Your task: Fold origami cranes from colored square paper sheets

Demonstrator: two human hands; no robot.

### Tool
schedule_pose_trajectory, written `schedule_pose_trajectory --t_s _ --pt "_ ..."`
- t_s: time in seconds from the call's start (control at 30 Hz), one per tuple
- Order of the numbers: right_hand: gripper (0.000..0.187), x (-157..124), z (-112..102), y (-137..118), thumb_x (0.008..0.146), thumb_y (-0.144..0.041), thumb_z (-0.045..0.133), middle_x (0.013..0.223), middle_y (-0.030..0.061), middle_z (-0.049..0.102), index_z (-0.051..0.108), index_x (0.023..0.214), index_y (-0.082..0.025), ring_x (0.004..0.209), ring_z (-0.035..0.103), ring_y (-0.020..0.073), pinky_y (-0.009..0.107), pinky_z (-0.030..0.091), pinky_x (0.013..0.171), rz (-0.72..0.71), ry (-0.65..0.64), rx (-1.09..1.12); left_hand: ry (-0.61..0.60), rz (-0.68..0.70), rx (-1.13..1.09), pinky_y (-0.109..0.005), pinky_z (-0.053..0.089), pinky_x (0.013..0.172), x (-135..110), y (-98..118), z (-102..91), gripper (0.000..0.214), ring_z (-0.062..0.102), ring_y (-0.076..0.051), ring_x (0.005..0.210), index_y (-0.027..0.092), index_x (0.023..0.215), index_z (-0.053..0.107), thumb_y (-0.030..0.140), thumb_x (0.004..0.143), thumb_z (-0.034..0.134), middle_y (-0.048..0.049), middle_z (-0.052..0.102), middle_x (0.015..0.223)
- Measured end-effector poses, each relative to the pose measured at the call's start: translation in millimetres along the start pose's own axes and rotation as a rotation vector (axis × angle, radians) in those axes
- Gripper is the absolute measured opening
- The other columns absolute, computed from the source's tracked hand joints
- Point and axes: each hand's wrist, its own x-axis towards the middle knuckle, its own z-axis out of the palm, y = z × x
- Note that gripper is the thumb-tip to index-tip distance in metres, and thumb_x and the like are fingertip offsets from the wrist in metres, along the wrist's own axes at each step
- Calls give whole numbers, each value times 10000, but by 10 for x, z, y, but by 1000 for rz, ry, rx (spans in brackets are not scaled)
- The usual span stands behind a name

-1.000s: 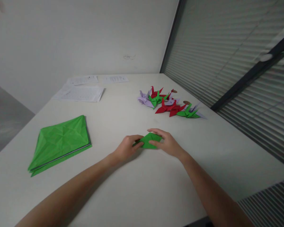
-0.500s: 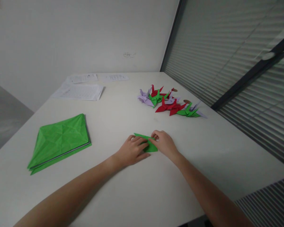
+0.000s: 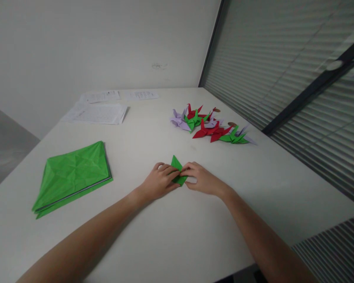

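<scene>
A small piece of folded green origami paper lies on the white table between my two hands, one pointed corner facing away from me. My left hand grips its left side, with the fingers bent over the paper. From the right, my right hand pinches the paper's edge with thumb and fingertips. The fingertips of both hands nearly meet over the middle of the sheet and hide part of it.
A stack of larger green paper with a dark layer inside lies at the left. Several red, green and purple paper cranes cluster at the back right. Printed sheets rest at the back left. Window blinds border the table's right side.
The green paper has been turned, so its point now faces away from me rather than to the upper left. My right hand has shifted its grip, and both hands sit closer together.
</scene>
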Motion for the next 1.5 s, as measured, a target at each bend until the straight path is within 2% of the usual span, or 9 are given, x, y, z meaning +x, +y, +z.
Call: schedule_pose_trajectory --t_s 0.37,0.47,0.57,0.83,1.07,1.13,1.23,1.4,1.5 --pt "151 37 68 123 891 -304 638 1018 47 668 750 987 -273 973 577 205 383 468 903 -42 19 -23 -5 -4 -31 -427 369 934 -26 -61 -2 430 592 -251 1083 234 1176 641 536 876 585 -87 659 1192" --pt "165 43 77 124 918 -302 599 998 46 675 752 966 -267 963 577 200 380 463 903 -37 52 24 5 -10 -34 -401 385 893 -28 -65 2 326 596 -232 1068 245 1157 654 448 928 543 -80 667 1177" --pt "157 37 79 142 859 -319 680 1016 49 672 745 990 -260 977 570 206 385 450 915 -35 54 48 41 -23 -24 -375 399 862 -29 -73 42 260 607 -209 1042 250 1135 667 327 976 476 -74 672 1147" --pt "50 13 95 254 820 -277 727 901 37 660 767 842 -257 911 548 203 375 420 854 84 119 -21 60 -66 -60 -351 412 858 -13 -143 66 211 651 -173 872 178 886 660 332 953 534 -54 700 921" --pt "105 30 124 218 878 -277 657 902 42 654 758 883 -249 912 550 195 357 442 858 0 102 62 53 8 -23 -366 375 920 -34 -162 59 194 637 -177 961 196 976 652 307 970 492 -65 691 1018" --pt "129 43 142 214 894 -283 635 886 39 661 751 860 -240 887 555 193 352 443 837 22 111 78 48 -20 -58 -360 385 898 -29 -155 47 222 637 -175 940 190 951 652 309 980 467 -61 690 987" --pt "161 58 158 208 911 -287 608 863 36 662 738 838 -227 854 554 188 346 436 817 52 131 75 35 -76 -114 -356 405 863 -13 -132 12 228 626 -186 939 193 1080 626 331 969 483 -67 678 1013" --pt "207 76 201 170 938 -287 560 856 39 661 706 815 -208 858 542 188 345 412 822 118 124 43 6 -41 -110 -367 416 862 1 -128 -4 247 600 -212 996 206 1081 644 334 966 467 -84 661 1085" --pt "227 89 266 134 953 -288 528 842 43 650 688 816 -203 859 537 198 357 400 830 188 169 -13 28 -94 -189 -369 436 861 -5 -169 32 311 619 -205 974 202 1253 543 262 961 456 -78 686 1058"
